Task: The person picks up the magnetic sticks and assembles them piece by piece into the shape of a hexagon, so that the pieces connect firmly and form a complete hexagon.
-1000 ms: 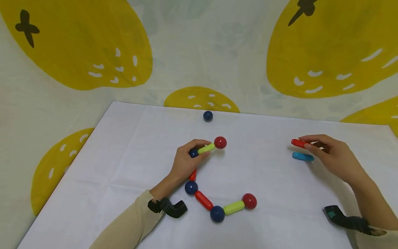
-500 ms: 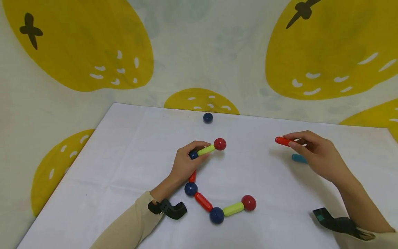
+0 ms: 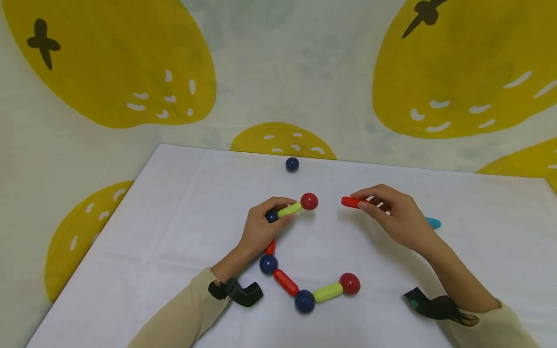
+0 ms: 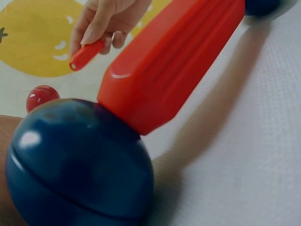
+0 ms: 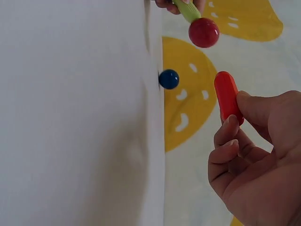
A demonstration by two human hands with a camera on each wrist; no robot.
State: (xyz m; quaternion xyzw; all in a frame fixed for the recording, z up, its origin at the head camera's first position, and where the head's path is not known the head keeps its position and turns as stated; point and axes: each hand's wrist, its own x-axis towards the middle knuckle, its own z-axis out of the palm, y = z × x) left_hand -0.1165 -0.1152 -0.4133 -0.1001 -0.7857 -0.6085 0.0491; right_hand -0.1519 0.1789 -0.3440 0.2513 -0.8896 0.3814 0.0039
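The left hand (image 3: 258, 224) grips the upper end of a joined chain, its fingers around a blue ball (image 3: 271, 216) and a yellow-green stick (image 3: 289, 209) tipped by a red ball (image 3: 309, 201). From there the chain runs down through a red stick (image 3: 270, 247), a blue ball (image 3: 268, 264), another red stick (image 3: 285, 282), a blue ball (image 3: 304, 301) and a yellow-green stick (image 3: 328, 292) to a red ball (image 3: 350, 283). Between thumb and fingertips, the right hand (image 3: 400, 217) pinches a loose red stick (image 3: 350, 202), apart from the upper red ball; the right wrist view shows this stick (image 5: 226, 96) too.
A loose blue ball (image 3: 292, 164) sits near the far edge of the white table (image 3: 209, 183). Behind the right hand lies a blue stick (image 3: 433, 223), partly hidden. A cloth with yellow shapes (image 3: 296, 87) hangs beyond the table.
The right hand has moved left with the red stick, away from the blue stick and closer to the upper red ball. The left hand and the chain have stayed in place.
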